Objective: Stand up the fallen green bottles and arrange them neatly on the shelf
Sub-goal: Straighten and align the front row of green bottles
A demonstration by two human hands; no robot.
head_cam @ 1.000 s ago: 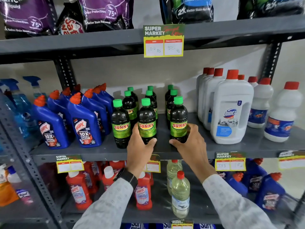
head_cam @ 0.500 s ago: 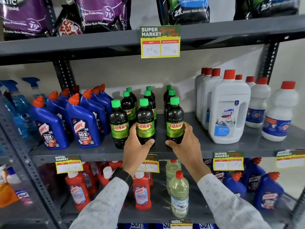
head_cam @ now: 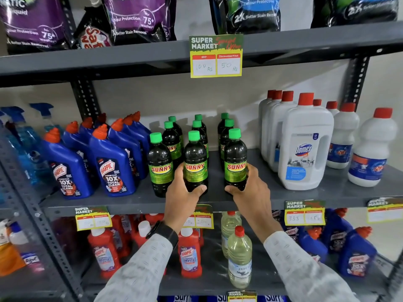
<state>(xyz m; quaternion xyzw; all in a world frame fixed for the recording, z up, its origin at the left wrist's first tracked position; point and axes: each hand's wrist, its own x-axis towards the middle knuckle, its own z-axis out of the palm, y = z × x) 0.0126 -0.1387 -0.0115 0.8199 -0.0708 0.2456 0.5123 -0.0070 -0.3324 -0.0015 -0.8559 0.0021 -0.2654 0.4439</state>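
On shelf (head_cam: 272, 196), I see L hand (head_cam: 182, 198) gripping mid Sunny bottle (head_cam: 195, 162), R hand (head_cam: 250, 190) gripping right-front Sunny bottle (head_cam: 235, 160); third (head_cam: 159, 166) just left of L grip.

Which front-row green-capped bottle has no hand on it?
The leftmost front bottle, beside the blue Harpic bottles; the other two front ones are gripped.

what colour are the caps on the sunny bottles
Bright green caps on all the Sunny bottles, clearest in the head view, front row.

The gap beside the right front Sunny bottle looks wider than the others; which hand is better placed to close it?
Probably the right hand: it grips the right front Sunny bottle. The left hand holds the middle front bottle.
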